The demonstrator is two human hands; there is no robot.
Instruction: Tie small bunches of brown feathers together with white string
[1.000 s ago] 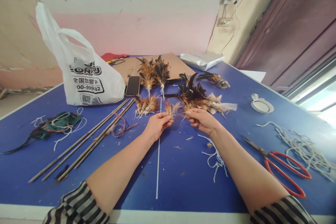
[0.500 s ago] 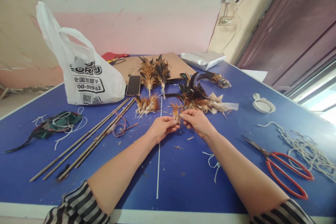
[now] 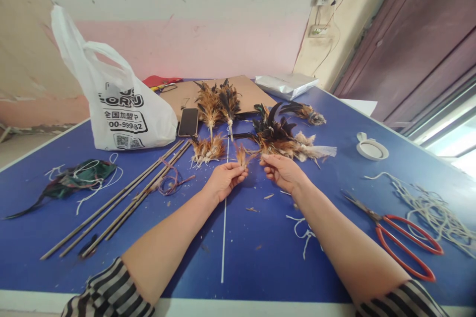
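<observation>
Over the middle of the blue table, my left hand [image 3: 227, 178] pinches a small bunch of brown feathers [image 3: 241, 155], tips pointing up. Just to its right, my right hand [image 3: 284, 172] is closed with thumb and forefinger together, apparently on a thin brown feather [image 3: 254, 152]. A row of small tied feather bunches [image 3: 208, 149] lies beyond my left hand. Past my right hand is a loose heap of dark and brown feathers [image 3: 277, 133]. Two bound feather bundles [image 3: 219, 105] with pale stems lie farther back.
Thin sticks [image 3: 122, 203] and a purple cord [image 3: 173, 181] lie left, near a white plastic bag [image 3: 130, 104] and a phone [image 3: 188, 122]. Red-handled scissors [image 3: 405, 237], white string [image 3: 427, 208] and a tape roll [image 3: 372, 150] are on the right. Cardboard [image 3: 253, 94] lies behind.
My hands have moved apart: the right has shifted slightly right, away from the bunch, and the left slightly left with the bunch still in it.
</observation>
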